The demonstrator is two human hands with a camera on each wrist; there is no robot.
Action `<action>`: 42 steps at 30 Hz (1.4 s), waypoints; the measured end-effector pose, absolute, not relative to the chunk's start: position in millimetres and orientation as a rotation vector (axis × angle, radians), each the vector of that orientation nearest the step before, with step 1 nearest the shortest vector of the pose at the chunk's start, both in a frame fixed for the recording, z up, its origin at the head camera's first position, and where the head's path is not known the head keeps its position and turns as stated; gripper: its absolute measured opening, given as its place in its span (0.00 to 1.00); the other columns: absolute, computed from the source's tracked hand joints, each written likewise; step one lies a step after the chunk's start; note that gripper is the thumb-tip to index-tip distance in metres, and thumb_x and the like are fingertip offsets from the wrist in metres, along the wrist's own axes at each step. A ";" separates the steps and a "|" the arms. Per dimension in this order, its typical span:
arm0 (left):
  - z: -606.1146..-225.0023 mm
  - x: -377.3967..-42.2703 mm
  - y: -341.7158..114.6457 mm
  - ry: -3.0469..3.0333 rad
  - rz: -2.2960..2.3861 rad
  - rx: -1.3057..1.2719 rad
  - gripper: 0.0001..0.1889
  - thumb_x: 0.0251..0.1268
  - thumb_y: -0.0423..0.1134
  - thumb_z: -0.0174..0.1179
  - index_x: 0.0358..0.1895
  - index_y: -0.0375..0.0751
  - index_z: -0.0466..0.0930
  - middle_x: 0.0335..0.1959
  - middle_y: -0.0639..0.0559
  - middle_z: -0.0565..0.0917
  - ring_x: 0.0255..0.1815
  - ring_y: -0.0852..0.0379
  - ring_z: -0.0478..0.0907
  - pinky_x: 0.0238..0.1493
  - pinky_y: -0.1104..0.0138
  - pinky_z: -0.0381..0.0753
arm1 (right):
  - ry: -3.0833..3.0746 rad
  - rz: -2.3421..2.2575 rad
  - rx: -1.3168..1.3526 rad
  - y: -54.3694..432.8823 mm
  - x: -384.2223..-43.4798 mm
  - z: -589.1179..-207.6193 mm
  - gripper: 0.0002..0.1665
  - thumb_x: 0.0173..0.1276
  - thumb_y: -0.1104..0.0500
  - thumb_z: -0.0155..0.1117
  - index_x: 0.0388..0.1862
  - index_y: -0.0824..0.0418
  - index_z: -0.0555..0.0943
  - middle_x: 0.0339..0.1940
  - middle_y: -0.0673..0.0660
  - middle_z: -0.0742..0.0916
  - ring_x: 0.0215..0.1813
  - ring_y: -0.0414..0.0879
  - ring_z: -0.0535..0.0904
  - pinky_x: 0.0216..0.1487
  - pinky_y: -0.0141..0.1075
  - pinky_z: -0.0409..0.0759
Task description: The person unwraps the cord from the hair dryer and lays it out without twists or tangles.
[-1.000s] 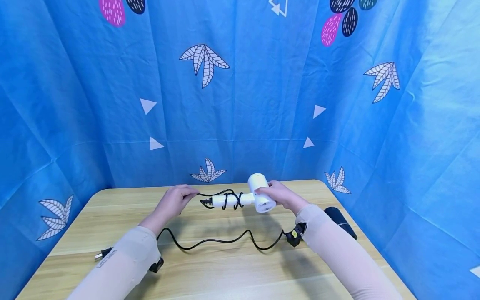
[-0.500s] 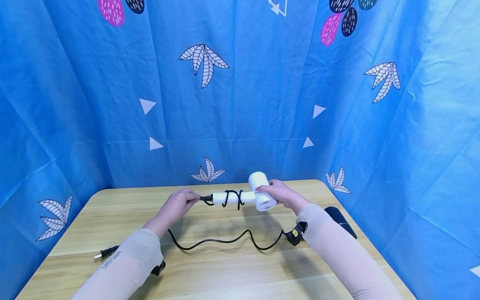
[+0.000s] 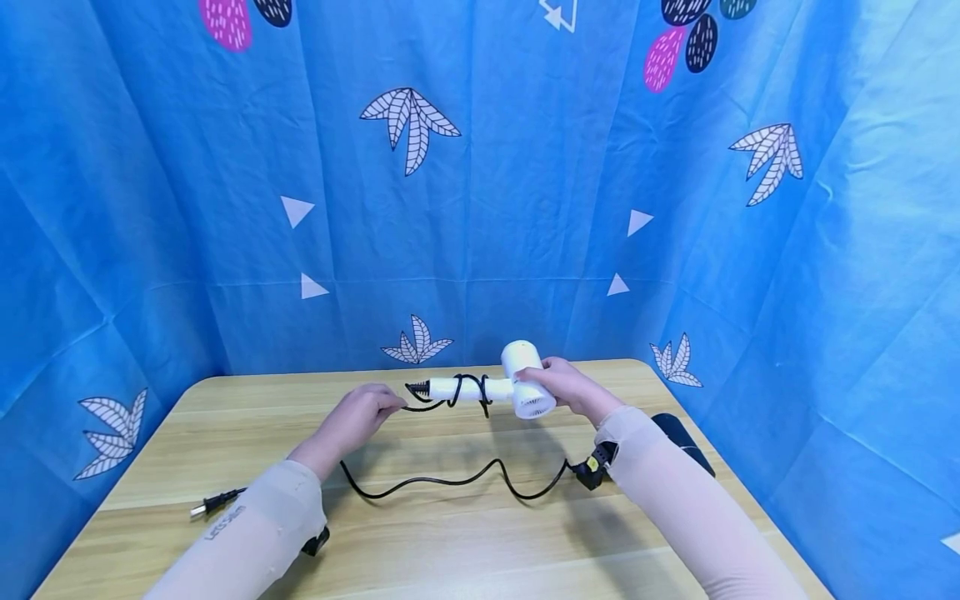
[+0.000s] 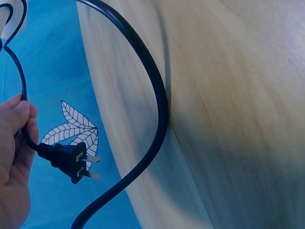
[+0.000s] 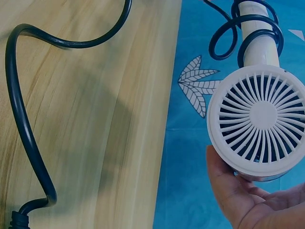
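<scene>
My right hand (image 3: 566, 385) grips the head of a white hair dryer (image 3: 521, 367) above the table. In the right wrist view its round ribbed grille (image 5: 263, 114) faces the camera. The handle (image 3: 442, 388) points left, with several turns of black cord (image 3: 483, 392) around it. My left hand (image 3: 363, 412), just left of the handle's end, pinches that cord. In the left wrist view thumb and fingers hold the cord (image 4: 21, 83) close to its two-pin plug (image 4: 69, 160), which hangs free. The head view does not show this plug.
A second black cord (image 3: 420, 480) lies wavy across the wooden table (image 3: 450, 542). A two-pin plug (image 3: 213, 503) rests at the left, a black connector (image 3: 588, 475) by the right wrist. A black cylindrical object (image 3: 682, 442) lies at the right edge. Blue curtain (image 3: 465, 208) surrounds the table.
My left hand has shifted slightly right and lower. Its stretch of cord passed from above the handle to below the handle's end. The right hand with the hair dryer rose slightly.
</scene>
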State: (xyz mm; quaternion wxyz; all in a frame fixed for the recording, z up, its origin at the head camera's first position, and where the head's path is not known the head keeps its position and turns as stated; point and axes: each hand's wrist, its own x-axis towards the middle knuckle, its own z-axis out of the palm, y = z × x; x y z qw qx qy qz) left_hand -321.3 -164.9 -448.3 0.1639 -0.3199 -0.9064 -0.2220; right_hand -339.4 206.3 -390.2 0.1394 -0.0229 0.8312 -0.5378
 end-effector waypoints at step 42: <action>-425.4 -288.9 -155.1 -2.479 -0.609 -1.069 0.14 0.64 0.28 0.66 0.48 0.50 0.89 0.42 0.60 0.85 0.46 0.58 0.81 0.50 0.64 0.84 | 2.476 -1.617 0.123 212.6 -343.6 -400.8 0.36 0.65 0.44 0.66 0.59 0.70 0.69 0.48 0.65 0.83 0.43 0.52 0.84 0.42 0.41 0.86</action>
